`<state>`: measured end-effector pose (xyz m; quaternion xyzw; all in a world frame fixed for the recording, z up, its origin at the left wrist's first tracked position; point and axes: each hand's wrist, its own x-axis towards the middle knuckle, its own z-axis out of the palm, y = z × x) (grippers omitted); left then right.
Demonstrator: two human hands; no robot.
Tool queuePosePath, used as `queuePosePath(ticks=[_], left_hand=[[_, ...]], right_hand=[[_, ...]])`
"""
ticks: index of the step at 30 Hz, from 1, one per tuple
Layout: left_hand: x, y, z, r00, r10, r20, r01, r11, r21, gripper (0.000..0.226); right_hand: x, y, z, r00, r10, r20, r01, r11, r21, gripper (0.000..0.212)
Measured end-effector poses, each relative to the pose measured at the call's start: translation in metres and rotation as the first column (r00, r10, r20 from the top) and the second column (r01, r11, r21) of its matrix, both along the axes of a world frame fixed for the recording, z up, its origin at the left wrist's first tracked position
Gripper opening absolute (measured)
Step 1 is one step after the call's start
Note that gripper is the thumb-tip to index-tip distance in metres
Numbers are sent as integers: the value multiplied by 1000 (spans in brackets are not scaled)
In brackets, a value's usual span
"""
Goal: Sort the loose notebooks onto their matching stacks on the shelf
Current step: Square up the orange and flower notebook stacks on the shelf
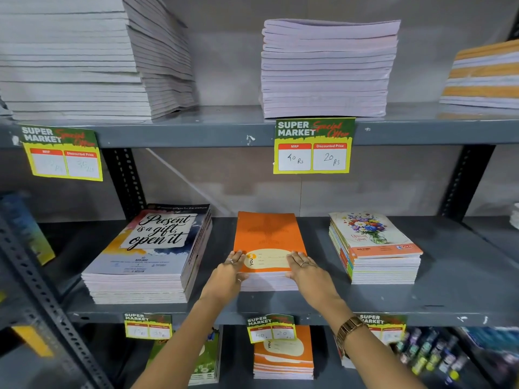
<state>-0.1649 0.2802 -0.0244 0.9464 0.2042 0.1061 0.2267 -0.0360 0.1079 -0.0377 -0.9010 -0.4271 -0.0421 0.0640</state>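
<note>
Left hand (228, 272) lies flat on the near left corner of the orange notebook stack (268, 242), fingers extended over the top cover, thumb against the stack's side; not pinching. Right hand (307, 269) mirrors it on the near right corner, fingers spread on the cover, thumb at the front edge. A gold-coloured watch (349, 331) sits on the right wrist. The orange notebook stack rests on the middle shelf (449, 276), its top cover square with those beneath. Left of the orange stack, apart from it, stands a taller stack headed "Present is a gift, open it" (151, 248). Right of the orange stack, apart, stands a floral-cover stack (373, 245). Above the orange stack, a price tag (314, 146) reads 40 Rs and 20 Rs. Below the orange stack, a further orange pile (283, 357) occupies the lower shelf.
</note>
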Motion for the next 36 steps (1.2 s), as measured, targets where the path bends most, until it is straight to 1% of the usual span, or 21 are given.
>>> queuePosePath(ticks=[6, 10, 15, 17, 20, 22, 24, 25, 28, 30, 32, 36], left_hand=[[0, -2, 1, 999, 6, -44, -4, 999, 44, 55], [-2, -2, 3, 996, -17, -88, 26, 995, 93, 57], [-2, -5, 3, 995, 3, -101, 11, 991, 132, 63], [-2, -5, 4, 993, 1, -115, 15, 989, 144, 64], [-1, -7, 7, 988, 7, -153, 20, 984, 175, 66], [0, -10, 10, 982, 30, -189, 8, 981, 194, 66], [5, -15, 15, 971, 57, -233, 1, 971, 241, 65], [7, -18, 17, 964, 70, -258, 8, 957, 290, 65], [15, -31, 23, 953, 98, -288, 34, 907, 419, 66], [23, -42, 23, 963, 83, -257, 38, 900, 433, 67], [31, -52, 23, 974, 51, -221, 52, 898, 438, 68], [58, -80, 29, 990, -31, -140, 89, 899, 429, 66]], right_hand=[[0, 0, -4, 1000, 10, 13, -11, 999, 33, 57], [3, -5, -7, 998, 50, 40, -52, 998, 45, 56], [7, -9, -6, 995, 98, 18, -99, 993, 61, 55], [9, -11, -4, 993, 114, -12, -113, 991, 78, 59], [10, -15, -1, 988, 142, -66, -136, 986, 93, 73], [9, -17, 2, 984, 153, -87, -146, 985, 90, 77], [7, -17, 5, 985, 162, -59, -157, 985, 69, 75], [6, -18, 5, 987, 161, -25, -160, 985, 58, 74], [8, -28, 6, 991, 103, 89, -113, 988, 107, 69], [17, -41, 11, 990, 32, 135, -53, 986, 160, 64], [29, -57, 17, 989, -40, 142, 12, 982, 189, 62], [56, -100, 28, 982, -108, 154, 84, 984, 159, 63]])
